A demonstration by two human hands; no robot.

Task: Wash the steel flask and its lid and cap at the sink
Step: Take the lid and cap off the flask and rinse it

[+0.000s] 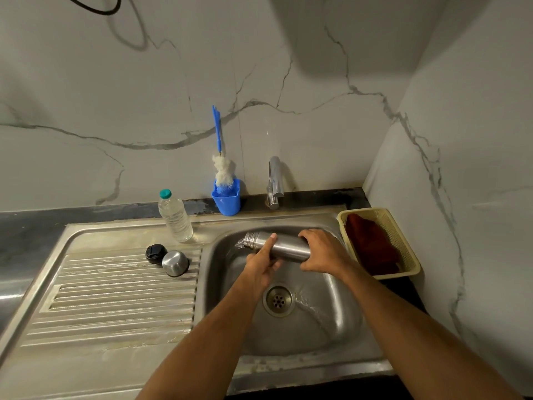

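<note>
Cylindrical brushed-steel flask (284, 247) lies sideways over the steel sink (343, 321), gripped by both hands, left (264, 262) and right (323, 251); tip its mouth lower so it drains fully.

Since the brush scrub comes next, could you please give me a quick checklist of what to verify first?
1. Flask held firmly: ok, left hand at the middle, right hand at the base.
2. Flask emptied: not ok, water is running from its mouth into the sink.
3. Brush within reach: ok, upright in the blue cup beside the tap.
4. Lid and cap out of the way: ok, on the drainboard.
5. Soap available: cannot tell.
</note>
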